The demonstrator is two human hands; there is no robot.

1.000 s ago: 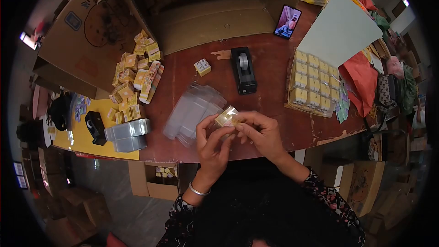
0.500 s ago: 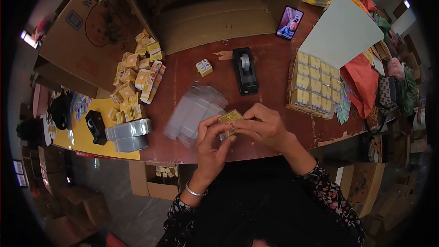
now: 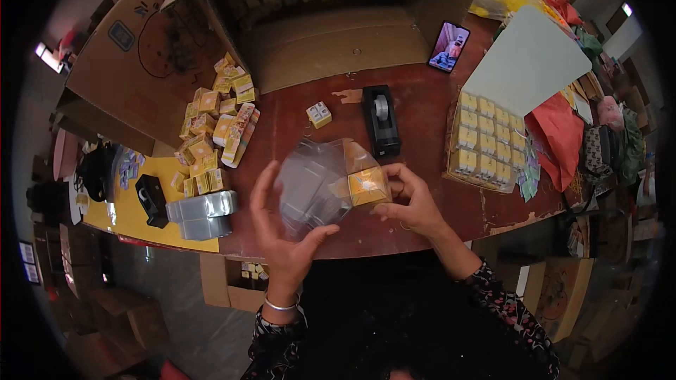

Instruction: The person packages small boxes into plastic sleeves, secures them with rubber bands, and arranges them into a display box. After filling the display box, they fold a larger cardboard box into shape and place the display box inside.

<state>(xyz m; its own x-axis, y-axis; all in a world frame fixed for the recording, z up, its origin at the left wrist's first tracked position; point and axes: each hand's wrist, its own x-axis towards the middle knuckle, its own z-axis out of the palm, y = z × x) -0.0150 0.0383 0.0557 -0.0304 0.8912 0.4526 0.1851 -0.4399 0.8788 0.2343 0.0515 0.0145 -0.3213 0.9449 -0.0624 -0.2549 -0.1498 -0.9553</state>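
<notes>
My right hand point(image 3: 414, 203) grips a small yellow-orange box point(image 3: 369, 186) by its right side. Clear film shows around the box's upper edge. My left hand point(image 3: 285, 229) is open, its thumb and fingers spread wide at the left and lower edge of a stack of clear plastic sheets point(image 3: 310, 186) lying on the red tabletop. The box overlaps the right side of that stack in this view. Beyond the stack sits a small box with a ring point(image 3: 319, 115), and to its right a black tape dispenser point(image 3: 381, 121).
A carton of packed small boxes point(image 3: 486, 137) stands at the right, a phone point(image 3: 449, 46) behind it. Loose yellow boxes point(image 3: 204, 127) pile up at the left, near folded clear plastic point(image 3: 202, 214) and a second tape dispenser point(image 3: 151, 200). A large open cardboard box point(image 3: 331, 39) fills the back.
My left hand has let go of the small box and moved left, opening beside the plastic sheets. My right hand keeps the box, now turned with its orange face up.
</notes>
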